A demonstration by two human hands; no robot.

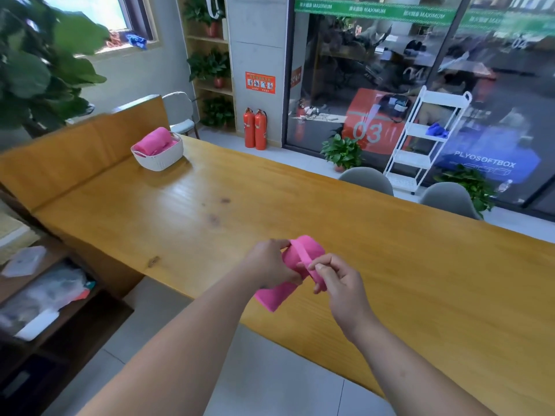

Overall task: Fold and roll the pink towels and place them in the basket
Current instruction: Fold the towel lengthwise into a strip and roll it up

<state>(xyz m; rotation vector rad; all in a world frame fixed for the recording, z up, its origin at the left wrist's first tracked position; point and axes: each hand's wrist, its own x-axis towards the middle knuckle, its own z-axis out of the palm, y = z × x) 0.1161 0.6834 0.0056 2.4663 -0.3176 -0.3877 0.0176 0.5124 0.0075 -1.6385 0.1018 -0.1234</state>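
Head view shows the left hand [268,265] gripping a partly rolled pink towel [310,250], its fingers [282,244] curled round the roll. Just right of them, the right hand [341,282] pinches the towel's loose edge band between thumb and forefinger, with the other fingers curled in. The towel is held over the near edge of the worktop [270,190], its free end hanging below the left fingers. Far ahead and left of both hands, the white basket [157,160] stands on the worktop with rolled pink towels [153,141] inside.
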